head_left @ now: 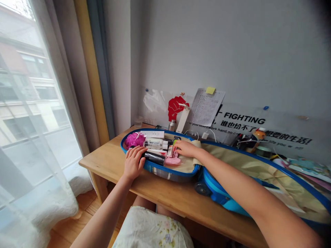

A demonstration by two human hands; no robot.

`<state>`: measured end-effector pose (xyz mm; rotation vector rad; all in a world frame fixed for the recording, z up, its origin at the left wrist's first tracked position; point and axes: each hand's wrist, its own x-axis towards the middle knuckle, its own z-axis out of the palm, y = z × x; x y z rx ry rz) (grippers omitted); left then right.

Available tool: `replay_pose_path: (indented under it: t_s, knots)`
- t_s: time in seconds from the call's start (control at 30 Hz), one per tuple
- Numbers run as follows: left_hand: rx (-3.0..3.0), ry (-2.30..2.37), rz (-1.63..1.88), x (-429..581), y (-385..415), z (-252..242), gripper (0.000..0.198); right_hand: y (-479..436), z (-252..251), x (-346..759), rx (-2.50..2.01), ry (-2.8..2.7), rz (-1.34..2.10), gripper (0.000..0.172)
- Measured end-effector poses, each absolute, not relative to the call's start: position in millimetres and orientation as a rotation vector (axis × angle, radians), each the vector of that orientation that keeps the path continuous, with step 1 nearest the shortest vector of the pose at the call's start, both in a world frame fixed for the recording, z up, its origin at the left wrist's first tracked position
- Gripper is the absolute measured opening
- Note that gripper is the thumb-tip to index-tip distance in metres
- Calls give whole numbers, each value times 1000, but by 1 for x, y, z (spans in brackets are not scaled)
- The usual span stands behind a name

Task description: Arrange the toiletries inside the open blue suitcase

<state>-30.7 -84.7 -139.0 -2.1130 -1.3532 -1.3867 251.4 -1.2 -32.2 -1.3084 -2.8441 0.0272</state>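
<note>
At glossy black cylinder (155, 157): possible rolling, from nudging.
Left hand (133, 162): alongside, cannot tell grasp.
Right hand (185, 148): at small pink pieces (176, 154), likewise.

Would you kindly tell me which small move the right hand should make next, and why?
Perhaps the right hand should ease the pink pieces at its fingertips rightward, since the white bottle and black cylinder crowd their left, while beige lining shows on the right.
</note>
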Motion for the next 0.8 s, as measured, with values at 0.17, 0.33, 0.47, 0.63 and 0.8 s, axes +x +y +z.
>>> replay_pose_path:
  t_s: [0.17, 0.33, 0.47, 0.63, 0.8]
  knots:
    - [-2104, -1331, -1386, -31, -84, -138, 44, -1, -34, 249, -1236, -2856, 106, 23]
    - [-2097, -1309, -1392, -31, -85, -138, 44, 0, -2, 290, -1355, -2691, 73, 26]
    - [-2098, -1325, -1393, -31, -85, -139, 45, -8, 31, 363, -1639, -2470, 18, 31]
    - [-2091, -1292, -1394, -32, -85, -138, 44, -40, 21, 444, -2062, -2345, 125, 17]
    - [-2081, -1282, -1383, -32, -86, -137, 44, -64, -21, 484, -2381, -2293, 259, 10]
